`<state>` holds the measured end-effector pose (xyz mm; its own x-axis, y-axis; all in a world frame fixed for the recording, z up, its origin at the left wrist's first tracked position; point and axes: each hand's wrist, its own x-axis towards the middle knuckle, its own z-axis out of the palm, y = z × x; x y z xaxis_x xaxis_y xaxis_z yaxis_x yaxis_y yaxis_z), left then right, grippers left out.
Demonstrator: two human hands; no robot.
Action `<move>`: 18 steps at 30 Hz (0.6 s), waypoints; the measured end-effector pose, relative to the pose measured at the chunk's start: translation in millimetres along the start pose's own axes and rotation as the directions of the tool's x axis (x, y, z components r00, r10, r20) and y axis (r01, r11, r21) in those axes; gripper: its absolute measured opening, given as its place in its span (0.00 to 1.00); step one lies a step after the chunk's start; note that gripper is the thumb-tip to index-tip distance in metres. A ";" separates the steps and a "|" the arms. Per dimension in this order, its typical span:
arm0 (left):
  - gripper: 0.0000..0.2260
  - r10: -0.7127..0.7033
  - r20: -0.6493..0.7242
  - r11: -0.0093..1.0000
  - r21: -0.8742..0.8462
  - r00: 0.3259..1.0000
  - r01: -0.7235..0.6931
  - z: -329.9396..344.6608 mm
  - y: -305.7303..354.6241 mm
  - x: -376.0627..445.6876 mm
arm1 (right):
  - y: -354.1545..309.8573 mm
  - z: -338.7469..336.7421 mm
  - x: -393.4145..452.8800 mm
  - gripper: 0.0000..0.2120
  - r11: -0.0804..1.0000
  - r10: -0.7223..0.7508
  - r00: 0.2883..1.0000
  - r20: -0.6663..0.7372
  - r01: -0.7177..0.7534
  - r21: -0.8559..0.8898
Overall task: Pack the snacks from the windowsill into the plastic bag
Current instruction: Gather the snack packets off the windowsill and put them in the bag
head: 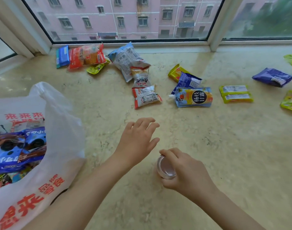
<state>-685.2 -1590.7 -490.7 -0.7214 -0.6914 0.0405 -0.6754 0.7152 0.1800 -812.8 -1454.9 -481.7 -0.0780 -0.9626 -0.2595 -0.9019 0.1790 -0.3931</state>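
The right hand [188,170] grips a small round clear cup [166,168], likely bound for the white plastic bag [59,130] at nine o'clock, while the left hand [138,138], fingers spread wide, reaches toward foil snack packets [146,97] at twelve o'clock on the marble windowsill [224,146].

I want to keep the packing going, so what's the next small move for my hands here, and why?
Probably carry the small clear cup that the right hand grips leftward into the plastic bag. The bag lies open at the left with packets already inside. The left hand hovers open and empty, so it could then reach for the red-and-white packet, the nearest one ahead.
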 end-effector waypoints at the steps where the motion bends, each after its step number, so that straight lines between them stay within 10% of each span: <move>1: 0.19 -0.006 0.018 1.000 -0.007 1.000 0.007 1.9 1.7 3.6 | 2.6 1.5 1.7 0.30 1.000 -0.005 1.000 -0.030 0.006 0.024; 18: 0.39 -0.314 0.196 0.949 0.043 0.929 0.312 41.9 -62.9 150.0 | 42.6 6.1 84.7 0.26 0.625 0.369 0.925 -0.089 -0.176 0.760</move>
<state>-757.3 -1735.1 -537.2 -0.4881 -0.8467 -0.2118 -0.8726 0.4677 0.1411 -855.2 -1527.6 -525.8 -0.4422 -0.8428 -0.3069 -0.2272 0.4362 -0.8707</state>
